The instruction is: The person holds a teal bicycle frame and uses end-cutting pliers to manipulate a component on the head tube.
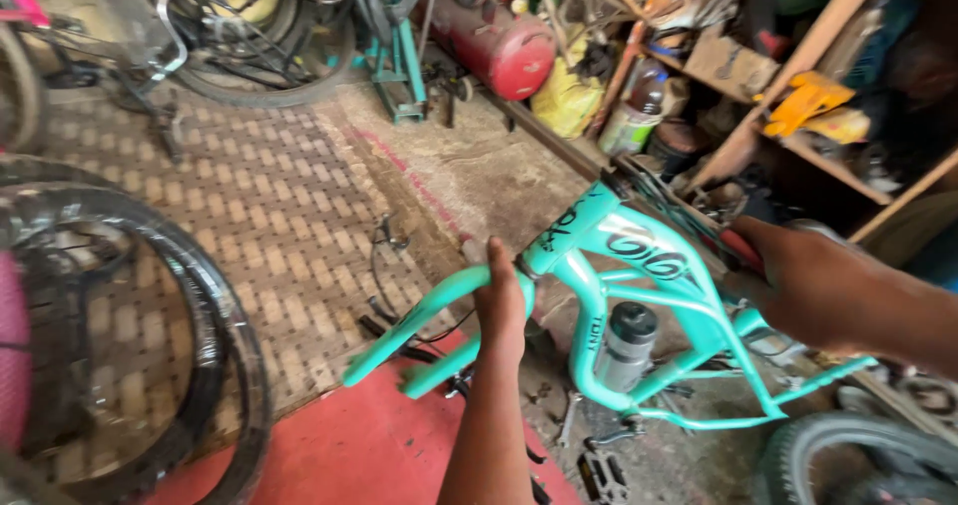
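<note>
Workshop floor [469, 166]: bare concrete in the middle, woven mat [269, 206] to the left, red sheet [369, 445] underfoot. Wooden shelves [818, 116] packed with clutter upper right, red tank [504, 51] lying at the back

Big black tyre [215, 345] wrapped in clear film at lower left, another wheel [858, 460] at lower right, more wheels and frames stacked top left

Teal bicycle frame [649, 285] sits centre-right, tilted, held off the floor by both hands. Its fork [429, 325] points down-left, legs bare, no front wheel in it. No handlebar or stem visible at the head tube either. Grey bottle with black cap [627, 340] stands in the cage inside the frame triangle

Left hand [502, 300] is wrapped around the fork crown, just under the head tube, fingers closed on it. Right hand [798, 275] is on the rear top part of the frame near the seat area; fingers curl around something there, but the exact contact is blurred, reads as a closed hold on the frame

Loose small bits on the floor below the frame: pedal [602, 473], wrench-like tools [569, 420], cable [384, 265] trailing over the mat edge

Progress, as I judge it: frame and fork are joined and bottle cage is on. Wheel, bars and pedals look not yet fitted, so most assembly remains
</note>
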